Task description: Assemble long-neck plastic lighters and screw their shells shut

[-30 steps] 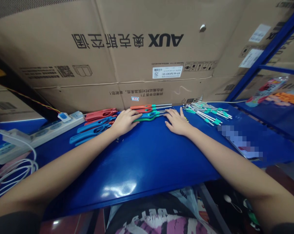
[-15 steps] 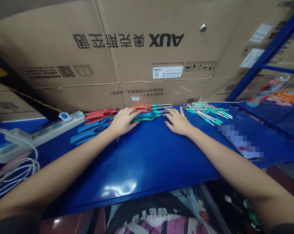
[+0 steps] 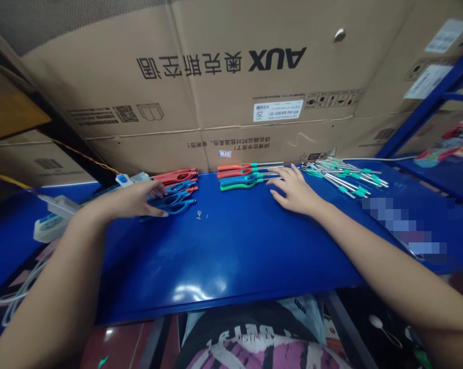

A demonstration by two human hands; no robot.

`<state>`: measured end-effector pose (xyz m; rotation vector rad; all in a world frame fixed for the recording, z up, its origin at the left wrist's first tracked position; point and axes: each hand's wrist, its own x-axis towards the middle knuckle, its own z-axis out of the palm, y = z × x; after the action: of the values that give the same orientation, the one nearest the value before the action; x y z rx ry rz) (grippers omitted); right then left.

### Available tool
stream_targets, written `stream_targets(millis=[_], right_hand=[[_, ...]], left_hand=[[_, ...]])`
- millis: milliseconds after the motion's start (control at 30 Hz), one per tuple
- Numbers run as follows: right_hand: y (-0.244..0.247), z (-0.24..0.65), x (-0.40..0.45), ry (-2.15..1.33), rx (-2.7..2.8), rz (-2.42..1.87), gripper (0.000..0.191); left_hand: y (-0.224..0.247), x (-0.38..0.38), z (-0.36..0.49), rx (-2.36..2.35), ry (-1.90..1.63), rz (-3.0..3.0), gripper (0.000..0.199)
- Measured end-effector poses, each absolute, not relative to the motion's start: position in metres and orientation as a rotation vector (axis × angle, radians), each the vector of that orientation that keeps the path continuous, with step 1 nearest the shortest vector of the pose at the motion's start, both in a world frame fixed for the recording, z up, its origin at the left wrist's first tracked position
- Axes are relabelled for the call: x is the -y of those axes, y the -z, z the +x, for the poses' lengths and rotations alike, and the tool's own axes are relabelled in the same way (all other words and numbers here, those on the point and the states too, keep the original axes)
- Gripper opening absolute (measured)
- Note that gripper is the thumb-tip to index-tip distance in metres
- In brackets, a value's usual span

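Four stick lighters [image 3: 237,181], orange, red, blue and green, lay side by side on the blue tabletop [image 3: 231,251], their metal tubes pointing right. At the tube end of the stick lighters, the right hand [image 3: 295,192] was palm down with fingers spread, fingertips over the tubes; whether it pressed on them could not be told. Left of the stick lighters, the left hand [image 3: 137,200] was half curled, a wide gap between thumb and fingers, over the outer ends of the blue lighter handles [image 3: 189,203]; contact could not be told. Red lighter handles [image 3: 173,177] lay left of the stick lighters too, nearer the carton [image 3: 216,31], which stood behind them. Right of the stick lighters, beyond the right hand, was a loose pile of metal tubes with green collars [image 3: 337,183].
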<state>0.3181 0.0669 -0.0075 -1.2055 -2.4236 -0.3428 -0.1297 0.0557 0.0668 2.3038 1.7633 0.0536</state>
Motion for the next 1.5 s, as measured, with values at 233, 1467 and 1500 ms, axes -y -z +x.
stream_targets(millis=[233,1467,1500], right_hand=[[0.003,0.320,-0.062,0.345,2.422,-1.148,0.021],[-0.018,0.308,-0.036,-0.325,2.461,-0.827,0.024],[-0.019,0.307,-0.035,-0.332,2.445,-0.826,0.024]], left_hand=[[-0.062,-0.058,-0.132,-1.752,-0.018,2.205,0.050],[0.017,-0.006,0.002,-1.102,-0.656,2.462,0.044],[0.018,-0.006,0.002,-1.095,-0.666,2.458,0.044]])
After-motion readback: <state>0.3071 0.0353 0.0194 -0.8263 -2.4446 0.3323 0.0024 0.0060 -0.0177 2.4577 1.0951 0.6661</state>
